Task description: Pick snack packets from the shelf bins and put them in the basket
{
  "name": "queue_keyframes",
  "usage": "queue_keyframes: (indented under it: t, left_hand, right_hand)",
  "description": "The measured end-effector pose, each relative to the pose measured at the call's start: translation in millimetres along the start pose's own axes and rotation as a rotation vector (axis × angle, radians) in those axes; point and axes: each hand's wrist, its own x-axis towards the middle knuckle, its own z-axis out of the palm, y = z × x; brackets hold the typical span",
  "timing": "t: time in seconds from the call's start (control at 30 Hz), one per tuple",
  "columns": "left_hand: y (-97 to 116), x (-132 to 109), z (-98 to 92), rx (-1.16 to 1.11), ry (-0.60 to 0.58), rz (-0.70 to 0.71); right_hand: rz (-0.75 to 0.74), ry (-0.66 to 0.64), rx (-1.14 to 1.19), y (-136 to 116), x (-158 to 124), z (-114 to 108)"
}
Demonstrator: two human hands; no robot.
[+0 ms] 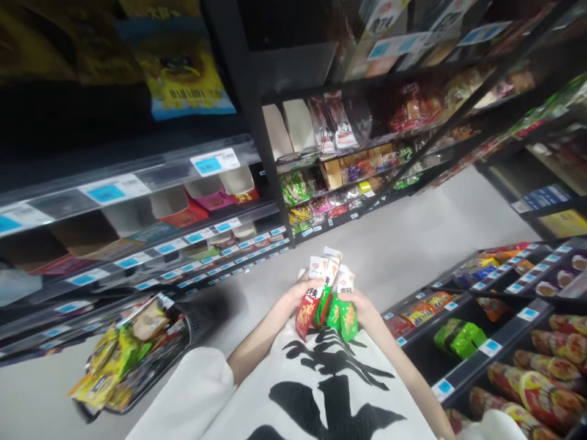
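Close to my white shirt, my left hand (299, 296) is closed around a red snack packet (307, 310) with a white top. Another packet, red and green (324, 293), leans beside it between my hands. My right hand (360, 305) grips a green snack packet (343, 316) at its right edge; it also has a white top. The packets fan out upright and overlap, so their exact number is hard to tell. Most of my fingers are hidden behind them.
A black shopping basket (183, 335) filled with snack bags stands on the floor at left. Shelves with price tags (215, 162) rise along the left and far side. To the right, low racks hold a green pack (460, 339) and several cup-shaped packages (548, 391). Grey floor (413, 235) runs between.
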Motion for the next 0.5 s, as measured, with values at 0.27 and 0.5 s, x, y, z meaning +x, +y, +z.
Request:
queue_keyframes:
  t: [0.27, 0.5]
  left_hand:
    - [39.1, 33.6, 17.8, 0.066, 0.279, 0.174]
    - [40.8, 17.7, 23.4, 0.052, 0.240, 0.152]
  right_hand:
    - [-0.234, 0.250, 0.069, -47.8, 15.5, 15.8]
    - [-0.141, 0.095, -0.076, -72.1, 28.7, 39.9]
